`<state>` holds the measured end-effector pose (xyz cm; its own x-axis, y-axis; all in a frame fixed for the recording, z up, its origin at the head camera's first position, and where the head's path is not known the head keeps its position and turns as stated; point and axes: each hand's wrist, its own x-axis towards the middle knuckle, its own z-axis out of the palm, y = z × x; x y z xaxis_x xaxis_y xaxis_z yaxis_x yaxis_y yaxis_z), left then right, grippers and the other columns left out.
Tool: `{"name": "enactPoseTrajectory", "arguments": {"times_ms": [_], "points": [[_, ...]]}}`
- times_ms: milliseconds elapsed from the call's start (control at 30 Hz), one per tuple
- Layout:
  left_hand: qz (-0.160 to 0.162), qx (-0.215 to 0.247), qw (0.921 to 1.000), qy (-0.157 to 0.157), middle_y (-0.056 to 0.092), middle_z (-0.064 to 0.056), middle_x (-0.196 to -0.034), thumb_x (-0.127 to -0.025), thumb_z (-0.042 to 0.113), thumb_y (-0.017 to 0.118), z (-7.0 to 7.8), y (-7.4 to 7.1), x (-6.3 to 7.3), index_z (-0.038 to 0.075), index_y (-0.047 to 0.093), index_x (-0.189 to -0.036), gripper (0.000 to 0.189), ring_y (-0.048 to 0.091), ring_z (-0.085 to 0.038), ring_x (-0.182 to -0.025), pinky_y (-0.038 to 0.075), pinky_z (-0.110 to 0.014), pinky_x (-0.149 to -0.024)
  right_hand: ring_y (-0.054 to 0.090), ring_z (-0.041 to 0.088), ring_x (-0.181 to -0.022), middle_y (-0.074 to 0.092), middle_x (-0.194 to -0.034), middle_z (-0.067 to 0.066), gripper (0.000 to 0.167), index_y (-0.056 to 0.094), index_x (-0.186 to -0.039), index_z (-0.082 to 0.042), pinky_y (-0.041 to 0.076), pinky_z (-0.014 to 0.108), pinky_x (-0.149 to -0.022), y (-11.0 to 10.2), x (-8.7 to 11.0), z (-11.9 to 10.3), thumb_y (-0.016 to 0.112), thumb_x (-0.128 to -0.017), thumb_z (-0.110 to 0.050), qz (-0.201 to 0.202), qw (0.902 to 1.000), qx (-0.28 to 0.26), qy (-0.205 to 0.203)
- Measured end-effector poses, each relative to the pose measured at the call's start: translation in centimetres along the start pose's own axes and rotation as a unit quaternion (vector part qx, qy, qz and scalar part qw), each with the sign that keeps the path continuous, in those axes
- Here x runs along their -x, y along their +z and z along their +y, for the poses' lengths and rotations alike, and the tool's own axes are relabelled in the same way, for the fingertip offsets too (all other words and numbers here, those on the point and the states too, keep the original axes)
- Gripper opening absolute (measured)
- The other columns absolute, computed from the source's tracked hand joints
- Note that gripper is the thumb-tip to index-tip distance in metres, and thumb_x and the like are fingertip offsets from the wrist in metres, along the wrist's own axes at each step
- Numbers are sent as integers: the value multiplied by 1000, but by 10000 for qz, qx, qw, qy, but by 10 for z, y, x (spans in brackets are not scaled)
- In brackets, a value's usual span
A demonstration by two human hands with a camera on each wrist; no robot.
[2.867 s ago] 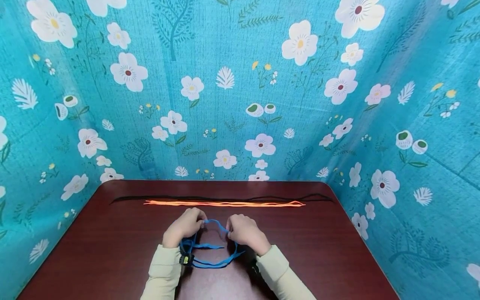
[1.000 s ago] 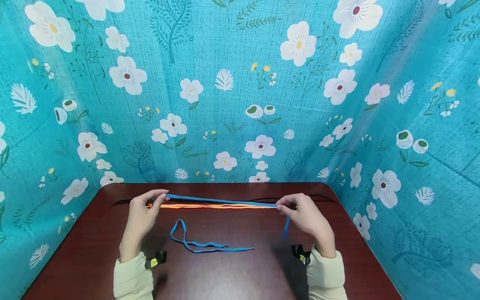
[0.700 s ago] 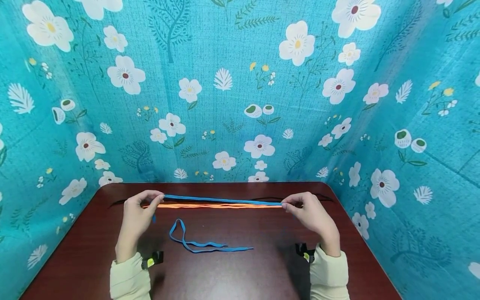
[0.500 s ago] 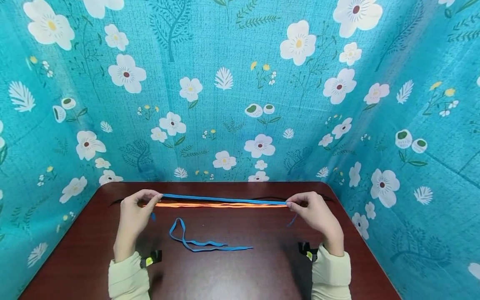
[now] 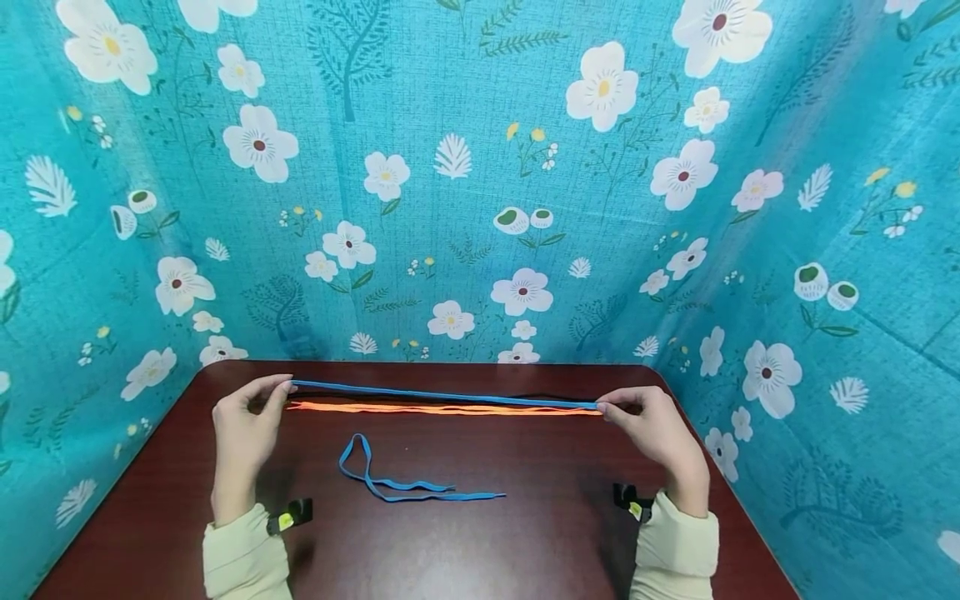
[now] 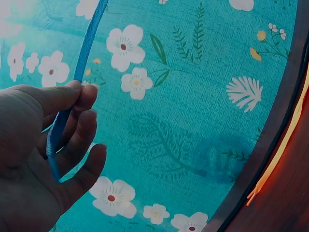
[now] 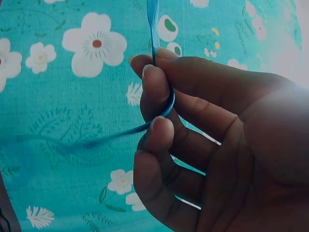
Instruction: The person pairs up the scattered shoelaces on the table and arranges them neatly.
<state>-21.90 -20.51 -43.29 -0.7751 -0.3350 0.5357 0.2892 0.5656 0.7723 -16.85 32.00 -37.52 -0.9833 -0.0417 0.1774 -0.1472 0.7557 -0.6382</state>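
A flat blue shoelace (image 5: 442, 395) is stretched taut between both hands, above the far part of the table. My left hand (image 5: 249, 421) pinches it near one end between thumb and forefinger; its short tail (image 6: 54, 154) hangs against the palm in the left wrist view. At the other side my right hand (image 5: 651, 425) pinches the lace too, and in the right wrist view a loose tail (image 7: 111, 136) passes between the fingers and out to the left. Another blue shoelace (image 5: 405, 497) lies loosely bent on the table below.
Orange laces (image 5: 450, 409) lie straight across the far part of the dark red-brown table (image 5: 465, 550). Behind them runs a black lace (image 5: 536, 396), partly covered in view. Teal flowered cloth (image 5: 450, 208) hangs behind and along the sides.
The hands were close together over a heap of blue lace; they lifted one lace and drew apart, pulling it straight. Over the last second the hands slid further outward along it.
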Motion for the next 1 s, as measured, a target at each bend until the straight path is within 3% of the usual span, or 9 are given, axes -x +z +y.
{"name": "enactPoseTrajectory", "arguments": {"times_ms": [167,467,567,667,800,867,1000], "points": [[305,-42,9992,-249,75,-16,-94,-96,15,72,-2,-3,0,4,79,-108,18,53,-2,-73,41,-12,-62,59,23,-83,75,-99,11,16,78,-107,-3,47,34,-65,-5,2,4,68,-97,-11,79,9998,94,176],[372,59,9982,-468,76,-21,-100,-101,13,63,-6,-7,-2,6,76,-118,23,58,5,-76,42,-9,-61,58,26,-88,74,-105,16,19,77,-111,-3,47,35,-66,-11,4,11,68,-98,-15,188,9990,127,374],[573,115,9966,-581,77,-15,-98,-98,17,68,-6,-7,-1,6,78,-115,22,59,8,-78,44,-8,-64,58,25,-87,74,-104,15,20,77,-110,-4,47,35,-66,-13,5,14,68,-99,-16,205,9989,133,399],[797,226,9940,-715,78,-3,-92,-94,22,75,-7,-9,0,7,80,-109,22,60,10,-80,45,-7,-69,58,25,-88,74,-105,15,20,77,-111,-4,47,35,-66,-14,6,18,67,-99,-17,209,9987,110,455],[1011,276,9910,-833,75,12,-84,-89,28,80,-9,-11,0,6,81,-103,26,60,6,-78,45,-10,-67,57,27,-92,73,-107,16,23,76,-113,-3,47,35,-66,-16,8,21,66,-100,-19,222,9981,75,573],[947,236,9908,-933,76,11,-83,-90,28,79,-10,-11,0,6,81,-105,26,61,4,-76,45,-12,-65,57,26,-91,73,-107,16,24,76,-114,-3,47,35,-66,-17,8,23,65,-101,-19,225,9978,84,616],[488,-116,9933,-1044,78,-8,-95,-99,24,67,-10,-13,0,6,77,-116,27,62,1,-78,44,-10,-65,53,26,-84,72,-105,17,25,74,-117,-1,43,34,-60,-17,9,27,62,-102,-18,204,9971,77,726]]}}
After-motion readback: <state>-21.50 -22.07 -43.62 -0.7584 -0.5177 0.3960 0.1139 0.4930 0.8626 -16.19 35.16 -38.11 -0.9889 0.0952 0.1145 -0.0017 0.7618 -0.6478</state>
